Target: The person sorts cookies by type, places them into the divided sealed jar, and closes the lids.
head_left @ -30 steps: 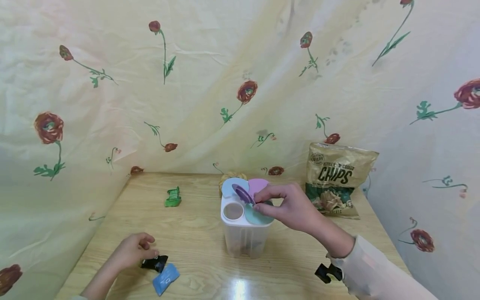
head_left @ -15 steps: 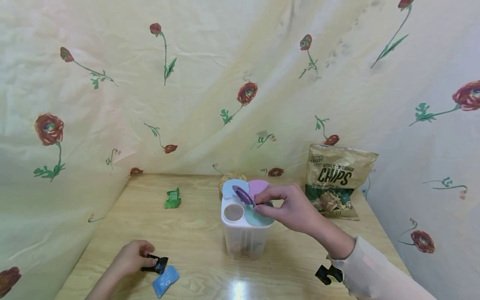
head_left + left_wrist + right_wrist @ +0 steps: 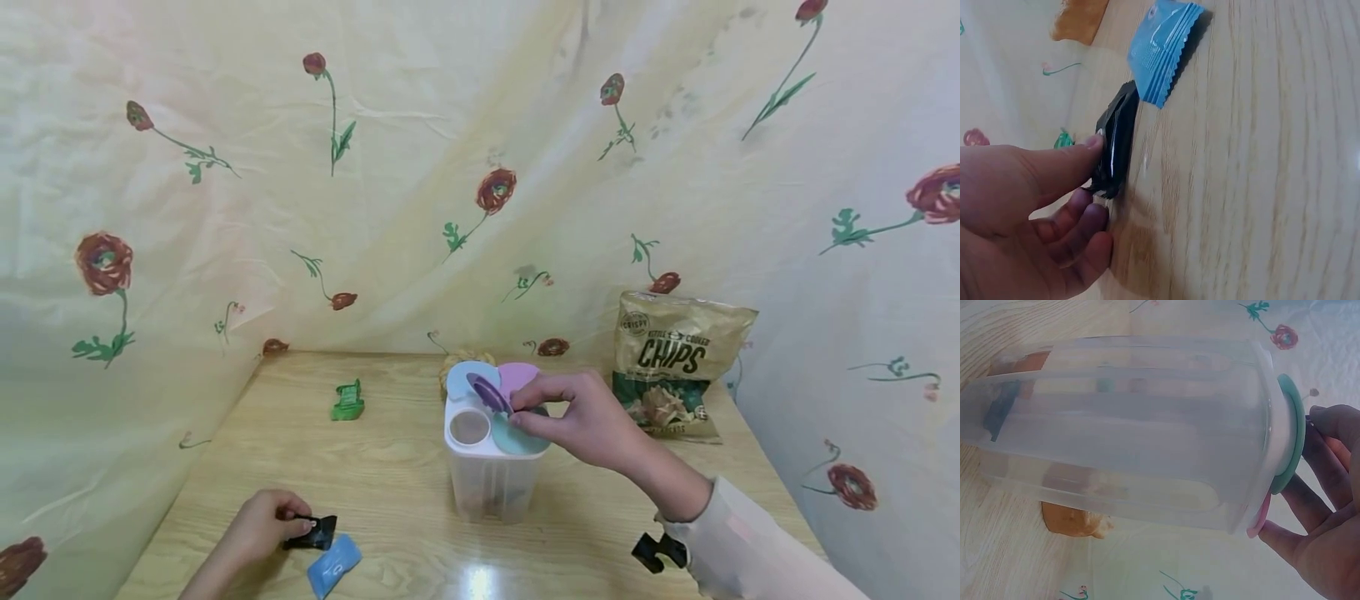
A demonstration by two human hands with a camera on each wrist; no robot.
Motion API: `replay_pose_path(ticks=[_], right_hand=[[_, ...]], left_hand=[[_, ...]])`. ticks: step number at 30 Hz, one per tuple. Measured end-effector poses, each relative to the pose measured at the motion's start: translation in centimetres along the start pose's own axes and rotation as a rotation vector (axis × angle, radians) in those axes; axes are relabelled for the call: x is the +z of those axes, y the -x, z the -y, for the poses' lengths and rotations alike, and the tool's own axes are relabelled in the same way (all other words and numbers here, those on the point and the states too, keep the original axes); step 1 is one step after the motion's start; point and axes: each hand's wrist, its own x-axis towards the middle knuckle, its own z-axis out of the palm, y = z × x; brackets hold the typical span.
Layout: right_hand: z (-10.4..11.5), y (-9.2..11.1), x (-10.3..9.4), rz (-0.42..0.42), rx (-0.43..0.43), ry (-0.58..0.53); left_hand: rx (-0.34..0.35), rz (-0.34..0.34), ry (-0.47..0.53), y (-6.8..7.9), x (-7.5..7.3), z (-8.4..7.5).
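My left hand (image 3: pixel 258 527) pinches one end of a black wrapped candy (image 3: pixel 313 533) near the table's front left. In the left wrist view, the thumb lies on the black wrapper (image 3: pixel 1116 144). A blue wrapped candy (image 3: pixel 333 565) lies right beside it. My right hand (image 3: pixel 573 412) holds a round purple lid (image 3: pixel 489 392) tilted up between thumb and forefinger. Below that lid stands a clear container (image 3: pixel 491 483) with a white top. Its front left round opening (image 3: pixel 470 427) is uncovered. Blue (image 3: pixel 471 380), pink (image 3: pixel 517 377) and mint (image 3: pixel 517 435) lids cover the other openings.
A green wrapped candy (image 3: pixel 348 401) lies farther back on the left of the wooden table (image 3: pixel 382 475). A bag of chips (image 3: pixel 667 367) stands at the back right. Behind the container, a tan round item (image 3: pixel 455 360) is mostly hidden. Flowered cloth (image 3: pixel 405 208) hangs behind.
My left hand has come down onto the black candy, and its thumb and fingers have closed on it. The right hand still holds the purple lid in the same place.
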Motion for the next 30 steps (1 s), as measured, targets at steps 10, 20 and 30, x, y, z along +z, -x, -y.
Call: replay_pose_path(ticks=[10, 20, 30], right_hand=[[-0.1, 0.1, 0.1, -0.003, -0.004, -0.01], [0.0, 0.1, 0.1, -0.004, -0.002, -0.011], [0.2, 0.2, -0.1, -0.008, -0.004, 0.004]], left_hand=[[0.098, 0.033, 0.075, 0.0, -0.9, 0.2], [0.196, -0.019, 0.167, 0.2, -2.2, -1.0], [0.405, -0.094, 0.249, 1.1, -5.7, -8.6]])
